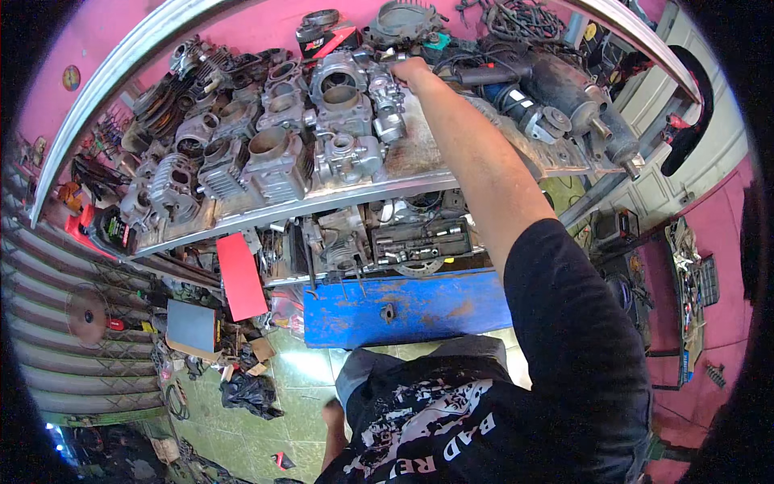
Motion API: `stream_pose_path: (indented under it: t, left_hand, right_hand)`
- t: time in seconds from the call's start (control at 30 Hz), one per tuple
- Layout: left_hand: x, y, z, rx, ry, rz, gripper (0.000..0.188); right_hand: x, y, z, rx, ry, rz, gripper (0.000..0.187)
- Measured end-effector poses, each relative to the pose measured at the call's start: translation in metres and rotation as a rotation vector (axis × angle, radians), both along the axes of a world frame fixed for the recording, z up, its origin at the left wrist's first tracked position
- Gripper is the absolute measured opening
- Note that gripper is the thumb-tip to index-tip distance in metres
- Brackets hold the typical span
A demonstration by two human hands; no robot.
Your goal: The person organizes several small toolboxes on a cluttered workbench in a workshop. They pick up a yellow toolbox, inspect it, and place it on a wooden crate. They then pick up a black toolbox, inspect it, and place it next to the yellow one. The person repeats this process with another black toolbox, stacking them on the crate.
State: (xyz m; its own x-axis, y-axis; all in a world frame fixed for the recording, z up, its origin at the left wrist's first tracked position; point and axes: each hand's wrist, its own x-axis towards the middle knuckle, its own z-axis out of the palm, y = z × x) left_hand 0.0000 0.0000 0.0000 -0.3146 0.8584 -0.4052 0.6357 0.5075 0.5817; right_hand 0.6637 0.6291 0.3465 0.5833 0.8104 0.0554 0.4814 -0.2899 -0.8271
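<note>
Light was moderate and uneven. A white glare burned on the floor (pixel 305 369), washing out its tiles, and small bluish-white patches shone at the lower left rim. The wall (pixel 242 34) looked evenly lit; the bare shelf (pixel 415 152) carried a soft sheen, with deeper shade beneath. The shirt (pixel 576 323) sank almost to plain black. Fisheye distortion bowed the rail (pixel 121 89) and shutter (pixel 76 262), and black swallowed the corners. Fine detail around the right hand (pixel 413 73) was soft.
</note>
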Motion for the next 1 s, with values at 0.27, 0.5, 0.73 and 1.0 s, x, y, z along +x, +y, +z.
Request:
stream_pose_path:
  t: [0.27,0.5,0.73,1.0]
  left_hand:
    - [0.199,0.276,0.403,1.325,-0.199,-0.663,0.021]
    - [0.373,0.548,0.524,1.236,0.241,-1.189,0.039]
    - [0.429,0.734,0.455,0.982,0.584,-1.329,0.039]
    - [0.442,0.633,0.449,0.816,0.952,-1.264,0.04]
  right_hand:
    - [-0.049,-0.047,0.044,-0.055,-0.047,0.009,0.035]
    - [-0.037,-0.007,0.021,0.019,-0.123,-0.065,0.023]
    - [-0.046,-0.009,0.036,0.027,0.036,0.149,0.013]
    - [-0.038,-0.04,0.048,-0.002,0.096,0.061,0.041]
